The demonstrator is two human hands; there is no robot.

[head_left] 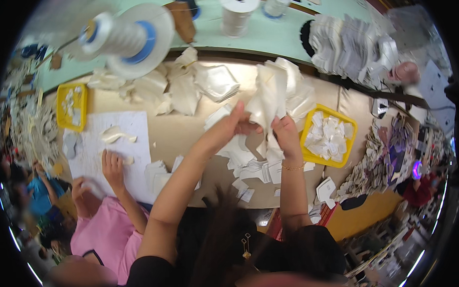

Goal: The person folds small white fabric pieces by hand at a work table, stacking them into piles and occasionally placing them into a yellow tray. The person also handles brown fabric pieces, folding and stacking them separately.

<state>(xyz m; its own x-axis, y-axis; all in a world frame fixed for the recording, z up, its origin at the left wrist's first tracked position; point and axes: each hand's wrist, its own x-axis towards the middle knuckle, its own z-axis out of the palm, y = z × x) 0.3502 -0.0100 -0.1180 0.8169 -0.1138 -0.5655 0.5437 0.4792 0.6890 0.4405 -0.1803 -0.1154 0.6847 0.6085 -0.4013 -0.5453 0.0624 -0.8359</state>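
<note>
My right hand (286, 134) pinches the lower part of a glossy cream-white fabric piece (268, 94), which stands up in folds above it. To its left is my left hand (243, 122), thumb raised away from the fingers; its fingertips reach the near edge of the same piece, and nothing shows between them. Below both hands lie flat white cut pieces (240, 156), fanned out along the table. A stack of folded cream pieces (218, 83) sits farther back, with more crumpled cream pieces (179, 87) left of it.
A yellow tray (304, 150) of small white pieces stands at right, another yellow tray (62, 125) at far left. A co-worker in pink (106, 223) works over a white sheet (137, 121) on my left. Thread spools (239, 14) and grey-white bundles (345, 46) line the back ledge.
</note>
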